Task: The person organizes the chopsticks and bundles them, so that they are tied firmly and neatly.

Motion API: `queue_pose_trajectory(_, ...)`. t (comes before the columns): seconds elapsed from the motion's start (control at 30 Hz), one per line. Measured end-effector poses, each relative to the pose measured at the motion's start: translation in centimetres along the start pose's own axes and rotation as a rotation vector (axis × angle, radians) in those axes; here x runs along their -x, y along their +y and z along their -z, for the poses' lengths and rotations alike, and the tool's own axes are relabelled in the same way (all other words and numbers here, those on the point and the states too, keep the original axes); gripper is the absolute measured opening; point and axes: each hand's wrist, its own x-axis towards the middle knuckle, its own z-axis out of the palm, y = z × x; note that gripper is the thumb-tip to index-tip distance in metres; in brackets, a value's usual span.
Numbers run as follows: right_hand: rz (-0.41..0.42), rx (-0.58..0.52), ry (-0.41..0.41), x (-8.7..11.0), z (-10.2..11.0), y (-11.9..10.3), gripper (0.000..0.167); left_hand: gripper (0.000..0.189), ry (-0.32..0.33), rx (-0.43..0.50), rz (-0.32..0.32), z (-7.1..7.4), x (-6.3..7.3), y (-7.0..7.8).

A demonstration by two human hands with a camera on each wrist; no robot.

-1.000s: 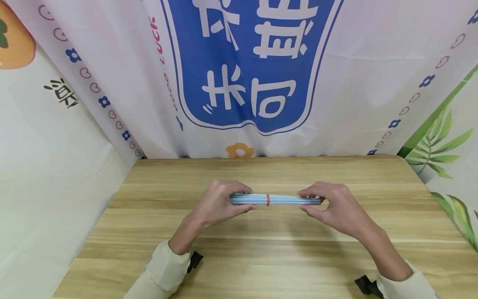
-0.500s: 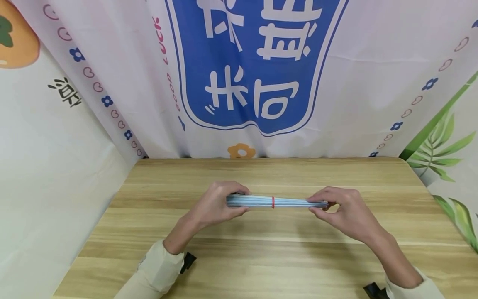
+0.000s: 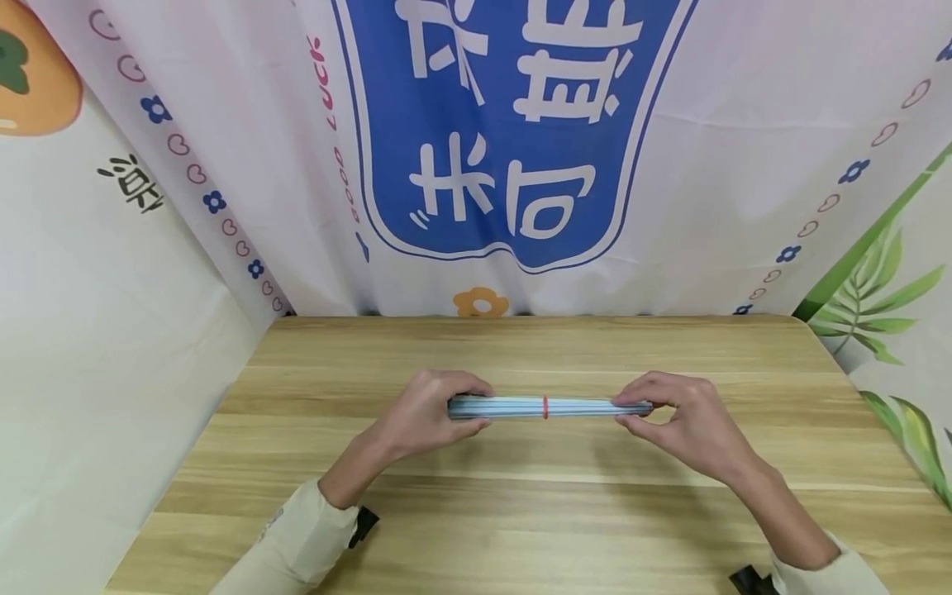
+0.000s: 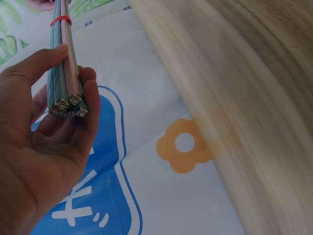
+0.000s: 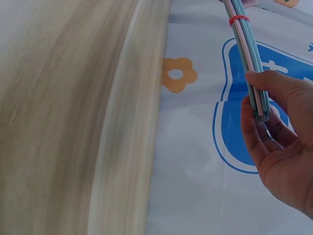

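Note:
A bundle of slim light-blue sticks (image 3: 513, 406) is held level above the table, bound round its middle by a red rubber band (image 3: 545, 406). My left hand (image 3: 420, 417) grips its left end between thumb and fingers. Opposite, my right hand (image 3: 684, 421) pinches the other end. In the left wrist view a pink stick (image 4: 71, 73) shows among the blue ones, and the near ends (image 4: 68, 106) look dark and crumpled. From the right wrist, the bundle (image 5: 249, 63) passes under the thumb, its tips just beyond the fingers.
A wood-grain table (image 3: 476, 512) lies below both hands. Behind it hangs a white curtain (image 3: 706, 165) with a blue printed panel (image 3: 491, 223). White printed cloth (image 3: 97, 330) also covers the left side. Black straps or mounts (image 3: 363, 526) sit at both wrists.
Both hands and the bundle have shifted slightly; my right hand moved a little to the right, my left a little left and down. The grip stays on both ends.

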Motion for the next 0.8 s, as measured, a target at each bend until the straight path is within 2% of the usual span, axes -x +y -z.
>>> queue_pose_trajectory(0.2, -0.07, -0.034, -0.069, 0.2, -0.8, 1.0, 0.027, 0.029, -0.013, -0.023, 0.006, -0.5, -0.1, -0.5)
queue_pose_trajectory(0.4, -0.086, -0.077, -0.114, 0.3, -1.6, 2.2, 0.028, 0.029, -0.046, -0.01, 0.04, -1.3, -0.4, -1.4)
queue_pose_trajectory(0.6, -0.134, -0.075, -0.166, 0.4, -2.4, 3.3, 0.03, 0.031, -0.102, -0.037, 0.065, -2.4, -0.8, -2.3)
queue_pose_trajectory(0.8, -0.165, -0.081, -0.233, 0.6, -2.8, 4.1, 0.025, 0.032, -0.174, -0.081, 0.085, -3.3, -1.3, -2.8)
